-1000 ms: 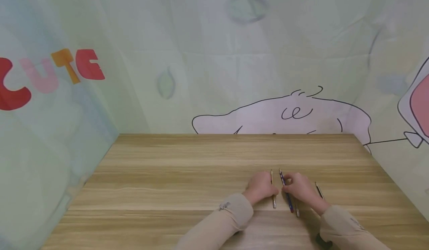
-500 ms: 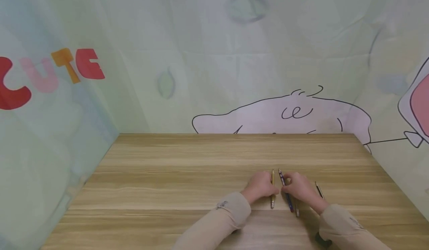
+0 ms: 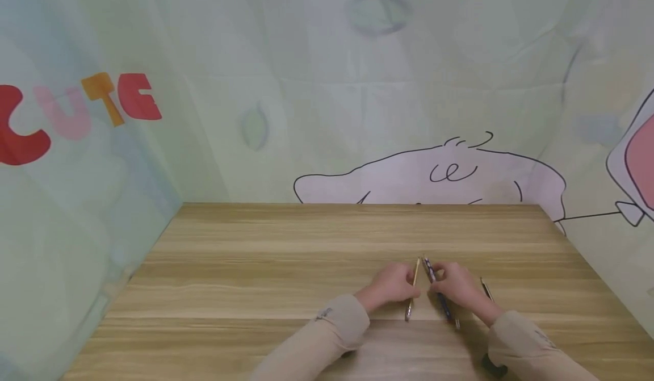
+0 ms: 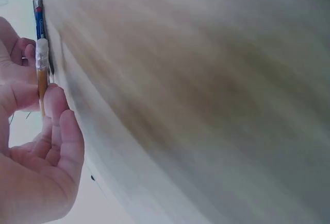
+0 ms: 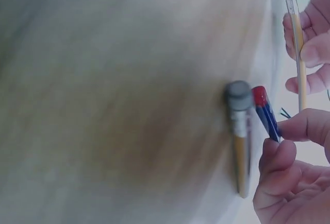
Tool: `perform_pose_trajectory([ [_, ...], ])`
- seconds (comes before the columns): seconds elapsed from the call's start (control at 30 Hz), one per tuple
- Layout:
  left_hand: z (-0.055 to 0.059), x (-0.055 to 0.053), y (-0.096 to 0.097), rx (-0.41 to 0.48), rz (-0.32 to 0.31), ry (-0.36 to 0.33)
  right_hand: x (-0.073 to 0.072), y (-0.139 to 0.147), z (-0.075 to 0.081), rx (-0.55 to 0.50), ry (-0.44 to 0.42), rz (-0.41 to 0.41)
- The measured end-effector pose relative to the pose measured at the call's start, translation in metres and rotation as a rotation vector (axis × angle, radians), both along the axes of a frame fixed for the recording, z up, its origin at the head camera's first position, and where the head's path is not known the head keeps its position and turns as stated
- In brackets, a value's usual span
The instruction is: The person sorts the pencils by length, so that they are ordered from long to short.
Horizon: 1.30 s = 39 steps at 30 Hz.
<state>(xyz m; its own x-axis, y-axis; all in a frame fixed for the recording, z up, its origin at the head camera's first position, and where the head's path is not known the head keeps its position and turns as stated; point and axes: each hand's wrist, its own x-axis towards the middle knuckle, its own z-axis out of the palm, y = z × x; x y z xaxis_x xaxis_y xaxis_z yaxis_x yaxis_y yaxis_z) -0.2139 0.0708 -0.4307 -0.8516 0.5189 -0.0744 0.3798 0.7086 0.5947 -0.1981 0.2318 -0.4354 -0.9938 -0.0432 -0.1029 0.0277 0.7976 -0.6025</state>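
My left hand (image 3: 393, 283) pinches a yellow pencil (image 3: 409, 309) between thumb and fingers, its eraser end towards me. In the left wrist view this pencil (image 4: 42, 59) shows a pale eraser and silvery ferrule. My right hand (image 3: 457, 284) pinches a dark blue pencil (image 3: 445, 306) with a red end (image 5: 260, 96). Beside it is another yellow pencil (image 5: 240, 154) with a grey eraser; in the head view mostly its eraser end (image 3: 457, 323) shows. The far tips of the left and right pencils nearly meet. My fingers hide their middles.
A dark, thin pencil-like stick (image 3: 486, 288) lies right of my right hand, its near end hidden by the wrist. The wooden tabletop (image 3: 255, 279) meets a printed cloth backdrop (image 3: 317, 114) behind and at the sides. Something dark (image 3: 493, 365) shows under my right sleeve.
My left hand has shifted slightly left and tilted the yellow pencil: its far tip leans right, its eraser end left. The blue pencil's near end has moved slightly right. The right hand stays nearly still.
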Motion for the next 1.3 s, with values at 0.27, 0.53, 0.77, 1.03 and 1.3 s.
perform_pose_trajectory([
  [0.27, 0.005, -0.005, -0.019, 0.128, 0.079, -0.089, -0.003, 0.003, 0.014, -0.144, -0.002, 0.016],
  [0.53, 0.006, -0.012, -0.046, 0.242, 0.124, -0.079, -0.006, 0.004, 0.04, -0.288, 0.008, 0.04],
  [0.77, 0.011, -0.018, -0.067, 0.359, 0.192, -0.078, -0.006, 0.001, 0.058, -0.414, 0.017, 0.068],
  [1.03, 0.02, -0.011, -0.078, 0.479, 0.184, -0.073, -0.003, -0.012, 0.062, -0.506, 0.027, 0.151],
  [1.3, 0.021, 0.001, -0.076, 0.568, 0.153, -0.122, -0.002, -0.033, 0.058, -0.57, 0.04, 0.206],
])
